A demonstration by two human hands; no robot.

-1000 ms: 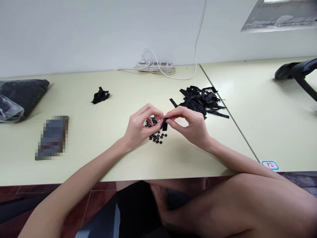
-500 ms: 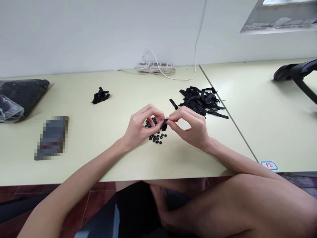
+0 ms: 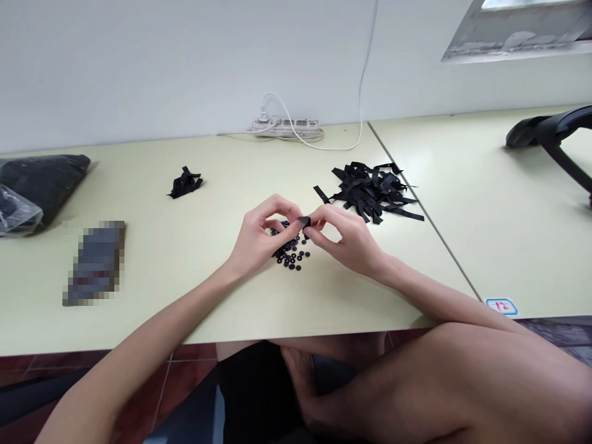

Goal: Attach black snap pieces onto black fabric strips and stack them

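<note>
You have: one left hand (image 3: 264, 233) and one right hand (image 3: 345, 237), both bare; two slim bare forearms (image 3: 185, 317); bare legs (image 3: 430, 385); one matte black garment (image 3: 256, 394) at the lap.

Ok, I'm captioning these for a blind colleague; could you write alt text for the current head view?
A person's bare left hand and right hand pinch a small black fabric strip near small, round black pieces scattered on a pale yellow-green table. Beyond the right hand lies a large pile of black fabric strips; a smaller black pile lies farther left.
</note>
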